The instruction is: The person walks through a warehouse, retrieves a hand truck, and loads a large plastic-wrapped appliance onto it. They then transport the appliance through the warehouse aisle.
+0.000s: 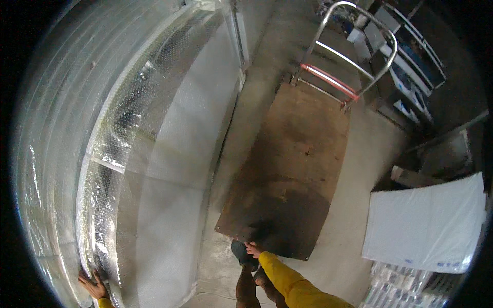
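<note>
My left hand (pixel 93 285) lies with fingers spread on the near end of a tall panel (pixel 102 205) in bubble wrap, the closest of several wrapped panels standing upright along the left side. My right hand (pixel 252 250), in a yellow sleeve, hangs over my dark shoe (pixel 241 252), close to the near edge of a flat platform trolley (pixel 292 154). Its fingers are stretched out, and nothing shows in them. The trolley has a worn brown wooden deck and a tubular metal handle (pixel 375 77) at its far end, with a red crossbar.
On the right, a white plastic-wrapped slab (pixel 423 226) lies above wrapped bundles (pixel 395 287). Farther back stand a metal-framed rack (pixel 411 56) and a box-like object (pixel 447 154). A strip of concrete floor (pixel 354 179) runs between the trolley and these goods.
</note>
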